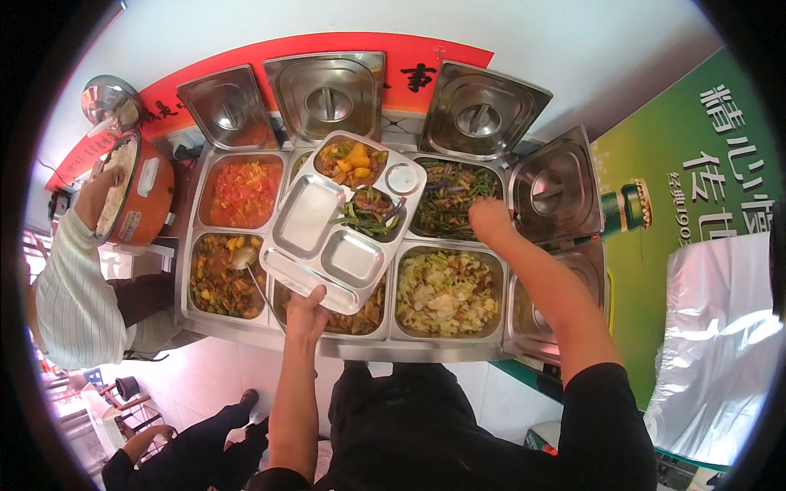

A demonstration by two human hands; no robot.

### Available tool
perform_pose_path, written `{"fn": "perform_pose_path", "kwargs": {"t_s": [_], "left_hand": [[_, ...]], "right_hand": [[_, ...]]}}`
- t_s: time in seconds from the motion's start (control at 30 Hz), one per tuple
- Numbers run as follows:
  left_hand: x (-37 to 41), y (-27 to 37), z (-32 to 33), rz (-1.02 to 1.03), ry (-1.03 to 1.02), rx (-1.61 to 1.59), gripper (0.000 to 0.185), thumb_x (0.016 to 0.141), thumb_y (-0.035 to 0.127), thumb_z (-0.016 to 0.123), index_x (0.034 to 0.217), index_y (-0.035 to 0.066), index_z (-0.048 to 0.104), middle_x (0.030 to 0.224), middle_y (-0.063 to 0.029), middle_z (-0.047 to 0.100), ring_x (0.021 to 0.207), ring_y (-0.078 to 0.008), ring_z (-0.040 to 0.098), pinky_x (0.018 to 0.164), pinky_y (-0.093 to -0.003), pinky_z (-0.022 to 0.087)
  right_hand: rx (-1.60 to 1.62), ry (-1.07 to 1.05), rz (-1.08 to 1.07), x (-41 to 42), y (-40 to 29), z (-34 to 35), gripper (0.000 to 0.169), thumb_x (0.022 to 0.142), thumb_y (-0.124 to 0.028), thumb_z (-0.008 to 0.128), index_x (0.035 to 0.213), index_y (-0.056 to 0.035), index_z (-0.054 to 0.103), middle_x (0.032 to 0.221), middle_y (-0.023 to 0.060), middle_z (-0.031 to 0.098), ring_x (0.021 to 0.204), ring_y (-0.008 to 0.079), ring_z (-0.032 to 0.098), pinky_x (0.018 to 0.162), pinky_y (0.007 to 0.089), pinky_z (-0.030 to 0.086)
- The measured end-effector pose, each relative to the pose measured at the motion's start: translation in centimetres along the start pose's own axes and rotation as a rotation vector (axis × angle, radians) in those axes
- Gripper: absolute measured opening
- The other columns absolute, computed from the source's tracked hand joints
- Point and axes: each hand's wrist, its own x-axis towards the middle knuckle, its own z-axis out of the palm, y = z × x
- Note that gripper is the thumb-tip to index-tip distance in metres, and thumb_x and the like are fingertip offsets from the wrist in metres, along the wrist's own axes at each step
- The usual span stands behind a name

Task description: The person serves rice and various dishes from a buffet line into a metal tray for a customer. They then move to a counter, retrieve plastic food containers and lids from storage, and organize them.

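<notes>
My left hand [309,314] grips the lower edge of a compartmented stainless steel tray [305,212], thumb on top, above the serving counter. One compartment of the tray holds a potato stew [356,163], another a pile of green beans with purplish strips [372,212]; the others look bare. My right hand [491,221] is closed over the pan of cooked green beans [451,184], at its right side; what it holds is hidden by the fist. Below that pan is one of stir-fried cabbage [448,293]. A metal serving spoon [245,258] rests in the pan of potato stew [216,288] at left.
A pan of tomato and egg [244,191] lies upper left. Steel lids [328,101] stand along the back. At left, a person's hand [105,184] reaches into an orange rice cooker [150,196]. Another person in dark clothes [184,451] is lower left.
</notes>
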Motion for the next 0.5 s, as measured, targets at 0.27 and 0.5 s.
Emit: {"fn": "perform_pose_path", "kwargs": {"t_s": [0.27,0.5], "left_hand": [[-0.4,-0.2,-0.6,-0.016,-0.087,-0.024,0.054,0.089,0.002,0.060,0.138,-0.002,0.039,0.123,-0.0154,0.059,0.109,-0.0323,0.062,0.091,-0.0466,0.054],[0.4,-0.2,-0.9,-0.039,-0.093,-0.145,0.057,0.089,-0.004,0.058,0.142,0.001,0.037,0.136,-0.0131,0.051,0.123,-0.0310,0.054,0.105,-0.0484,0.045]], "right_hand": [[0.130,0.009,0.144,-2.2,5.0,-3.9,0.011,0.075,-0.011,0.071,0.084,-0.0045,0.072,0.089,0.0142,0.072,0.083,0.0298,0.071,0.067,0.0423,0.058],[0.299,0.107,0.179,-6.5,7.3,-14.2,0.021,0.075,-0.021,0.070,0.089,-0.0046,0.071,0.090,0.0178,0.070,0.087,0.0364,0.068,0.077,0.0465,0.055]]}}
